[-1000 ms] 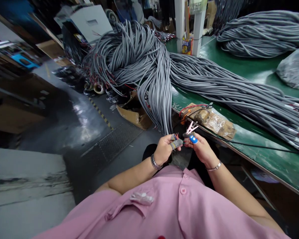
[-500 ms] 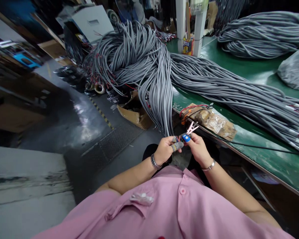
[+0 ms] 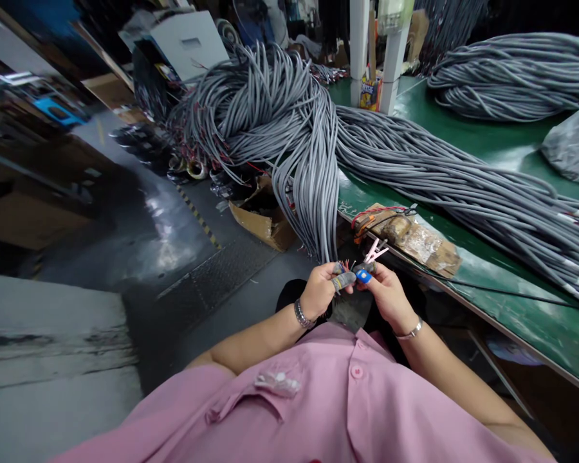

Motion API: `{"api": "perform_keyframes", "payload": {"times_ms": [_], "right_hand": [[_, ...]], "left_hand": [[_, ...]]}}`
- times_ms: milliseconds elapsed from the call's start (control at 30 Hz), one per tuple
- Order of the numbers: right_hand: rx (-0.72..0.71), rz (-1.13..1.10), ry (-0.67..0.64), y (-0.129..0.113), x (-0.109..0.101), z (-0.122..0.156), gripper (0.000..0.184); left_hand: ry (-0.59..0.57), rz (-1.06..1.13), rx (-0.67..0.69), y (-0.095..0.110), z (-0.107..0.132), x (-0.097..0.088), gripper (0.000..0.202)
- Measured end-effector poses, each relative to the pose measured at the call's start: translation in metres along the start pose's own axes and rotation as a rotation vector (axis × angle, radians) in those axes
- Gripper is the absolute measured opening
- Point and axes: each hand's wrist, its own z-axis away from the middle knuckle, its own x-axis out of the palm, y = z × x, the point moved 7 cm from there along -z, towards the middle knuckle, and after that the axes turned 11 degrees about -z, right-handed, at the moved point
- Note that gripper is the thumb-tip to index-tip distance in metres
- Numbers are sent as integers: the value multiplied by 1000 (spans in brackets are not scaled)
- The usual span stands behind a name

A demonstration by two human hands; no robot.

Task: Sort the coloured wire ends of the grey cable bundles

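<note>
Head view. L hand (image 3: 317, 290): closed on coloured wires (image 3: 345, 265), above lap. R hand (image 3: 390, 292): tips just beside L's; grip hidden, can't tell. Pink clip (image 3: 376, 251): nr R fingertips. Grey cables (image 3: 439, 168): on tabletop (image 3: 492, 138). Status (est.): wires already fanned out, handling unfinished; qty left unclear.

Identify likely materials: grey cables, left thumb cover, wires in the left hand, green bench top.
Grey cables: probably PVC or rubber jackets; smooth, soft sheen.
Thumb cover, left hand: likely knit fabric; matte grey, yellow band.
Wires: likely plastic-insulated; thin, coloured strands.
Green bench top: glossy paint, laminate or mat; bright reflections, base unclear.
</note>
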Motion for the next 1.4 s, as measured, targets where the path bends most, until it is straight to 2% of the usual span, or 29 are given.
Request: {"api": "perform_keyframes", "payload": {"times_ms": [133, 267, 533, 767, 1100, 1267, 1400], "right_hand": [[-9, -9, 41, 0, -1, 1, 24], [-18, 38, 30, -4, 2, 1, 26], [18, 17, 25, -4, 8, 3, 26], [52, -120, 109, 15, 0, 2, 24], [167, -268, -15, 21, -5, 5, 22], [126, -218, -36, 18, -2, 4, 22], [75, -182, 6, 14, 0, 2, 21]], "left_hand": [[6, -109, 3, 2, 1, -1, 27], [-1, -222, 21, 5, 3, 0, 27], [2, -271, 48, 8, 7, 2, 23], [12, -215, 44, 12, 8, 4, 27], [84, -12, 15, 1, 3, -4, 24], [68, 11, 35, 1, 3, -2, 24], [83, -8, 19, 1, 3, -2, 27]]}}
